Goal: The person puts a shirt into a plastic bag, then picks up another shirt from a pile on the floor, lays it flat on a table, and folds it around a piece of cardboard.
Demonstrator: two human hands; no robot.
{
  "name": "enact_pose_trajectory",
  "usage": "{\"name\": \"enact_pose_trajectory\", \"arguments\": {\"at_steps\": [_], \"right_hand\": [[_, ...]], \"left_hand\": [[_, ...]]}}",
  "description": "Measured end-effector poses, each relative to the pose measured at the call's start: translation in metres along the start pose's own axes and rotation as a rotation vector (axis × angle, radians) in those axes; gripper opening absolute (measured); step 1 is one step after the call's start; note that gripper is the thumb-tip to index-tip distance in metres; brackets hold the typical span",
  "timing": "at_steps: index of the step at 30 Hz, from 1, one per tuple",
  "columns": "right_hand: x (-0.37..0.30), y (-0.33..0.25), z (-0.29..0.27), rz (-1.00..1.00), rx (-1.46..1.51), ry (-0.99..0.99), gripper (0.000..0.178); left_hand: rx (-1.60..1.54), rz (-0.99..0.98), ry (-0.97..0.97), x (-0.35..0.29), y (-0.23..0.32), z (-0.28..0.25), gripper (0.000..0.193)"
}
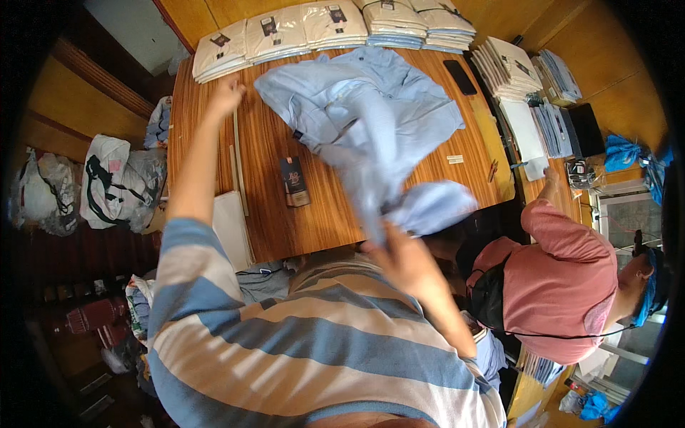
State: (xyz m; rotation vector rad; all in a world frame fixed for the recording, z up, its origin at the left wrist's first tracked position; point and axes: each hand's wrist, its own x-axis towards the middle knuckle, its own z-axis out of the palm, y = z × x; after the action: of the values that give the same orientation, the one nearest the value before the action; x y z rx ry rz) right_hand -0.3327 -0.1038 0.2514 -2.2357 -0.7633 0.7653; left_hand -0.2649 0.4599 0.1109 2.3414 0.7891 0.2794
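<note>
A light blue shirt [385, 107] lies loosely spread over the wooden table [321, 221], its near part bunched and blurred by motion. My right hand [410, 264] is closed on that part at the table's near edge. My left hand [228, 98] is over the table's far left, apart from the shirt and close to a pile of packed shirts [220, 53]. Its fingers are smeared, so what they do is unclear. Below it lie narrow pale strips [239, 178]. A dark, slim printed packet [293, 182] rests left of the shirt's hanging part.
More stacked, bagged shirts [335, 25] line the far edge. A black phone [459, 77] and small pale labels [454, 159] lie to the right. A co-worker in a pink top [556, 278] reaches to a side table. Plastic-wrapped bundles [118, 182] stand at left.
</note>
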Motion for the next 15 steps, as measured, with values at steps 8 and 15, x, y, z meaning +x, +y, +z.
{"name": "enact_pose_trajectory", "arguments": {"at_steps": [8,15], "right_hand": [[0.115,0.108,0.029,-0.103,-0.035,0.154,0.028],[0.235,0.253,-0.054,-0.201,-0.594,0.341,0.049]], "left_hand": [[0.041,0.032,0.097,-0.282,0.042,0.174,0.092],[0.264,0.072,0.165,-0.326,0.052,0.186,0.104]]}}
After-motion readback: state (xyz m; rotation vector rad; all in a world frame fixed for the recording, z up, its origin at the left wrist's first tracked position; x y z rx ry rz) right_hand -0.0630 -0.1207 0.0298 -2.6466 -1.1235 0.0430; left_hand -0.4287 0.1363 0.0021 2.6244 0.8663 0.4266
